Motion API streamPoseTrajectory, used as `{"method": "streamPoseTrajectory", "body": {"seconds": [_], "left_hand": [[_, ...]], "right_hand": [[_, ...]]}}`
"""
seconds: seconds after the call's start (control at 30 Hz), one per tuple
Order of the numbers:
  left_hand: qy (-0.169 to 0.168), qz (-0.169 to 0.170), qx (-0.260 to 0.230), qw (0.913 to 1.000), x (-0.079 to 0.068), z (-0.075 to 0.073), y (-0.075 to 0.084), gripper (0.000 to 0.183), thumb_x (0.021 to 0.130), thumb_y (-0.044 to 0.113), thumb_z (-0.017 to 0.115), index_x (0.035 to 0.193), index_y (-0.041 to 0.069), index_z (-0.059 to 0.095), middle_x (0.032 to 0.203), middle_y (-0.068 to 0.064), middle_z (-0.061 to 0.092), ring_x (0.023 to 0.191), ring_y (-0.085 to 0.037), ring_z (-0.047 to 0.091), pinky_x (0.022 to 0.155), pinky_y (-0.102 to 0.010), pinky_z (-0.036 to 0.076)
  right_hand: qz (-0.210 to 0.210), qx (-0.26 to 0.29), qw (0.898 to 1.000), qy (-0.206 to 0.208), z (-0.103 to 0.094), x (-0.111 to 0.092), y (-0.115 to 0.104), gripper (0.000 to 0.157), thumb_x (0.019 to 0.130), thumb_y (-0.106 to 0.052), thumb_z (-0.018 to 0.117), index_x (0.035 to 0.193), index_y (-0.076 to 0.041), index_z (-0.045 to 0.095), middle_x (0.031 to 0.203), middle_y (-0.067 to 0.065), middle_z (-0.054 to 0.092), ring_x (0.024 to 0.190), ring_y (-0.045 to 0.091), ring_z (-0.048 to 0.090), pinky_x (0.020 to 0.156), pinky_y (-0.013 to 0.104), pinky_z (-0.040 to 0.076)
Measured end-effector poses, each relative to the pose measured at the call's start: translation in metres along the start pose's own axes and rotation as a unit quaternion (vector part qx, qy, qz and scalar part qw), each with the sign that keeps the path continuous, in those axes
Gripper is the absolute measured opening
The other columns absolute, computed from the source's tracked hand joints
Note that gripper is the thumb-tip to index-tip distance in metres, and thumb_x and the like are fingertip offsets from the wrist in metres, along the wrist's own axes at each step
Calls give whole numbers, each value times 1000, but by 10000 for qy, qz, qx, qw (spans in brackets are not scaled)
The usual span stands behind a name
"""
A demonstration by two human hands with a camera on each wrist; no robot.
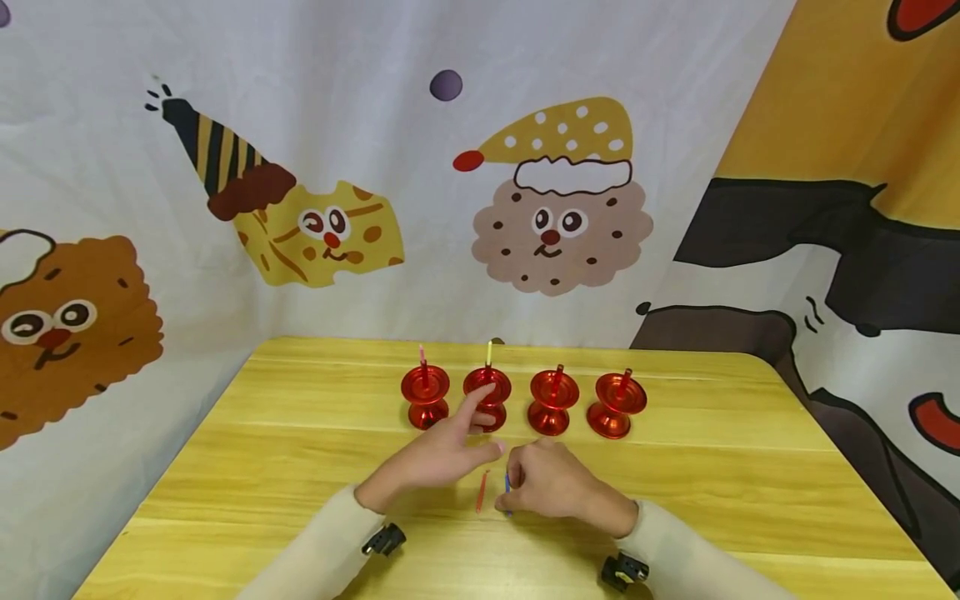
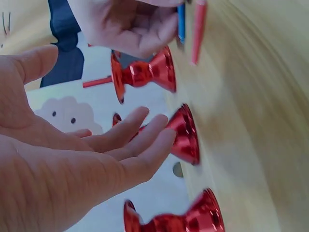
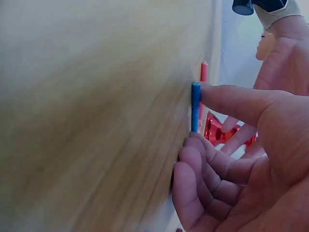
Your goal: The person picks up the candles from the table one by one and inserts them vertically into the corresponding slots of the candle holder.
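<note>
Slim pink and yellow candles (image 1: 422, 355) are seated in two shiny red pedestal holders (image 1: 427, 415), two bare holders (image 1: 611, 424) seemingly pending, while a slim blue candle (image 3: 195, 106) is pinched by the right hand (image 1: 551, 482) beside a slim red candle (image 1: 482, 493) on the wooden table (image 1: 285, 467), the left hand (image 1: 444, 450) outstretched, empty.

Yellow wood-grain table (image 1: 735, 467) across lower frame; pale cartoon-print cloth (image 1: 360, 92) hanging behind, cheese figure (image 1: 367, 242) upper left, biscuit figure (image 1: 562, 262) upper centre, orange-and-black patch (image 1: 832, 108) upper right.
</note>
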State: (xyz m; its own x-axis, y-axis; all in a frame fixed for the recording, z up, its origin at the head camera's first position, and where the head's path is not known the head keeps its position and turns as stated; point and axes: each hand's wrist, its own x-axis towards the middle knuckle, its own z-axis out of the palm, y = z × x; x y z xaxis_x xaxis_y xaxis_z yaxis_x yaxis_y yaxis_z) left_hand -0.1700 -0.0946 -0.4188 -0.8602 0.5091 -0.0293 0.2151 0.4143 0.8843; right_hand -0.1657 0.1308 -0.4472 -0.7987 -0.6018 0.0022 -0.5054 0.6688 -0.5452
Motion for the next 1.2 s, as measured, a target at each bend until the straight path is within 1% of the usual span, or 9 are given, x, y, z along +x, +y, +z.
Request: {"method": "streamPoseTrajectory", "body": {"seconds": [0.1, 0.23, 0.33, 0.47, 0.63, 0.8, 0.9, 1.03, 1.2], "left_hand": [[-231, 170, -31, 9996, 4, 3, 5, 85, 109, 39, 69, 176, 22, 21, 159, -18, 56, 148, -39, 53, 117, -61, 45], [-484, 352, 8, 9982, 15, 6, 8, 84, 109, 44, 67, 176, 27, 20, 163, -13, 53, 151, -39, 49, 120, -59, 42], [-546, 450, 27, 9975, 25, 9, 9, 85, 110, 46, 66, 177, 27, 18, 165, -15, 51, 153, -38, 48, 121, -58, 41], [-571, 373, 80, 9976, 36, 12, 10, 86, 111, 52, 62, 178, 28, 14, 167, -20, 49, 152, -37, 49, 118, -56, 45], [-723, 192, -10, 9972, 48, 17, 9, 86, 112, 57, 57, 178, 29, 9, 169, -19, 46, 150, -38, 52, 114, -57, 49], [-788, 69, -19, 9969, 57, 23, 8, 83, 115, 57, 50, 179, 28, 5, 169, -13, 48, 144, -28, 59, 116, -54, 48], [-757, -39, -68, 9971, 62, 26, 5, 83, 116, 56, 49, 179, 27, 4, 168, -11, 49, 142, -26, 61, 115, -53, 48], [-786, -109, -167, 9967, 68, 29, 3, 83, 116, 54, 50, 179, 26, 4, 169, -11, 48, 145, -27, 58, 114, -51, 49], [-840, -3, -265, 9961, 73, 31, -2, 85, 116, 54, 50, 179, 24, 2, 169, -15, 47, 148, -32, 55, 112, -52, 51]], "right_hand": [[12, 62, 9999, -98, -4, -2, 2, 34, 83, -24, 98, 70, -25, 67, 61, -18, 57, 54, -2, 48, 52, 22, 41], [-152, 209, 9996, -115, -9, -5, 6, 29, 81, -18, 99, 77, -21, 71, 64, -18, 61, 60, -3, 55, 59, 24, 48], [-298, 217, 9993, -114, -11, -6, 10, 27, 79, -17, 101, 81, -18, 73, 69, -19, 64, 65, -4, 59, 65, 24, 52], [-438, 206, 9988, -119, -11, -7, 15, 26, 78, -16, 102, 83, -18, 77, 73, -21, 65, 70, -5, 61, 69, 23, 53], [-484, 379, 9980, -160, -12, -9, 19, 23, 79, -10, 101, 84, -17, 80, 75, -20, 68, 71, -5, 62, 69, 23, 55], [-475, 419, 9978, -172, -14, -12, 19, 21, 80, -4, 98, 85, -15, 81, 77, -17, 71, 71, -4, 65, 68, 22, 56], [-488, 408, 9978, -169, -15, -13, 18, 20, 81, -1, 97, 85, -13, 81, 78, -16, 72, 72, -4, 66, 68, 21, 57], [-511, 426, 9976, -192, -17, -15, 17, 20, 82, 1, 96, 85, -12, 81, 79, -15, 73, 72, -4, 66, 68, 20, 57], [-570, 392, 9974, -186, -18, -17, 17, 21, 79, 6, 91, 83, -11, 80, 78, -13, 73, 69, -6, 65, 65, 18, 56]]}}
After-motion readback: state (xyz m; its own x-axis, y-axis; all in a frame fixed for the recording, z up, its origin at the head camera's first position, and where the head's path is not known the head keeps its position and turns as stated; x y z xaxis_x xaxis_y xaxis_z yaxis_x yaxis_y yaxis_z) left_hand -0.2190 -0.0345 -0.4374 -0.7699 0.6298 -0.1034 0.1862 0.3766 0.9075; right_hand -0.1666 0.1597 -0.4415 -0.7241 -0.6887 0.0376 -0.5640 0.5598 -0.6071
